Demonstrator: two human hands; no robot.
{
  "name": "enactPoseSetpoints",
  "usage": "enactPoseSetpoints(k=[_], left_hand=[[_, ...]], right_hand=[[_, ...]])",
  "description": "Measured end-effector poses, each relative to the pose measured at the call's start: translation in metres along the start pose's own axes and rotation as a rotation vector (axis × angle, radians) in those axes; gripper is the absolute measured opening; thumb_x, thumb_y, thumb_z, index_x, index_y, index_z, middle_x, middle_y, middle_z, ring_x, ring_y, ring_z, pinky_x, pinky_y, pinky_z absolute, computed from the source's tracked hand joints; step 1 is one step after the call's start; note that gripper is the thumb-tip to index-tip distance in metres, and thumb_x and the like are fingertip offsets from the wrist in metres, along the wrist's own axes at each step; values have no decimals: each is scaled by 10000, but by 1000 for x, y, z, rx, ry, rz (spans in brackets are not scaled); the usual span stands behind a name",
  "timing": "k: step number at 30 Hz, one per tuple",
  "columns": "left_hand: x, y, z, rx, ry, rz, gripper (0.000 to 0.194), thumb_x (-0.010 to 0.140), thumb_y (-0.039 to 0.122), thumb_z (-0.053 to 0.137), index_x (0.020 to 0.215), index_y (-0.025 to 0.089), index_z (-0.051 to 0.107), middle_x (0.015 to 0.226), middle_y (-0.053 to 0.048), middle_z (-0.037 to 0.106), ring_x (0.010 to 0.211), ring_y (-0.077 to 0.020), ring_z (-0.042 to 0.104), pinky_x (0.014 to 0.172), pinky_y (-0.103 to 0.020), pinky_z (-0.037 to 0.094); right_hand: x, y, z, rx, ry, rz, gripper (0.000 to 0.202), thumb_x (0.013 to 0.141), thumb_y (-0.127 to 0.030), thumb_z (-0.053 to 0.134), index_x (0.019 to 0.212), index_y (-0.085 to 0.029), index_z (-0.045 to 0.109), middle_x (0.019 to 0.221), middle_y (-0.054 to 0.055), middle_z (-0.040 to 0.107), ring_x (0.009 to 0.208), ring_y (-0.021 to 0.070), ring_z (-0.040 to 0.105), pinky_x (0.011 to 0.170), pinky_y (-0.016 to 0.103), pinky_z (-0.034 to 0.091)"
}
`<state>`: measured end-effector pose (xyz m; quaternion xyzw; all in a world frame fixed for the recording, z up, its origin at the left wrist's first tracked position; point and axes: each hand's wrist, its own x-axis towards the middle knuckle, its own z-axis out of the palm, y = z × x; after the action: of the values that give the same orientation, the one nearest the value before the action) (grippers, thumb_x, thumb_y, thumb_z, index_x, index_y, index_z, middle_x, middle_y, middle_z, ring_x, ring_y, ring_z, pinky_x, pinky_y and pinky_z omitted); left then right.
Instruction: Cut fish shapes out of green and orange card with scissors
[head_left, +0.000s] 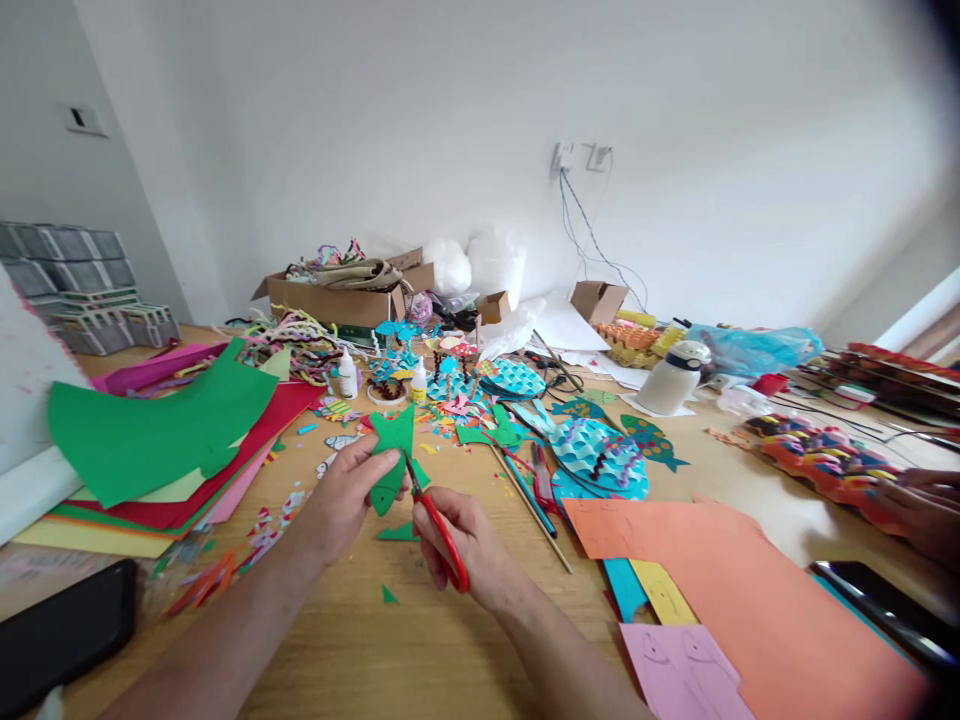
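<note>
Pinched between the thumb and fingers of my left hand is a green paper fish with a drawn eye and lines, held upright above the table. My right hand is closed round the red handles of a pair of scissors. The blades point up and left, at the right edge of the fish. A green paper scrap lies below, and a smaller green triangle sits nearer me.
Coloured paper sheets are stacked at left beside a black phone. Orange paper covers the right front. Glue bottles, paper scraps and a blue wavy craft stand ahead. Another person's hand touches a colourful tray at far right.
</note>
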<state>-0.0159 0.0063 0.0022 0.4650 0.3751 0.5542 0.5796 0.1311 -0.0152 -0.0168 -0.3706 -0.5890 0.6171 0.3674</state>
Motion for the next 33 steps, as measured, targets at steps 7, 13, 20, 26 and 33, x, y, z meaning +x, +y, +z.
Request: enactPoseSetpoints(k=[7,13,20,26,33], left_hand=[[1,3,1,-2,-18,-1,130,680,272,641,623,172,583,543,23,623,534,-109,550,571,-221,446],[1,3,1,6,-23,5,147,671,268,639,589,172,564,545,17,624,527,-108,549,555,-216,440],[1,1,2,37,36,40,168,660,303,648,594,176,562,537,26,596,516,-113,527,551,-232,432],[1,-6,2,72,130,88,175,659,339,656,644,188,570,491,58,505,516,-129,515,496,-231,373],[2,-11,-1,139,149,135,185,684,362,641,656,194,569,481,71,473,510,-125,500,486,-233,342]], right_hand=[[0,0,0,11,-2,-10,469,728,-626,535,606,-186,427,354,-90,406,270,44,343,274,143,238],[0,1,0,12,10,-25,463,734,-606,545,590,-186,417,352,-96,386,269,39,332,276,143,252],[1,3,-1,18,-49,-15,467,737,-633,523,651,-179,452,383,-77,437,292,51,376,295,150,251],[0,1,1,10,-20,-30,428,767,-577,525,639,-179,437,413,-78,426,328,49,382,333,154,289],[-1,-1,1,-15,-12,-46,389,788,-518,521,623,-180,421,416,-80,408,334,46,370,344,155,285]])
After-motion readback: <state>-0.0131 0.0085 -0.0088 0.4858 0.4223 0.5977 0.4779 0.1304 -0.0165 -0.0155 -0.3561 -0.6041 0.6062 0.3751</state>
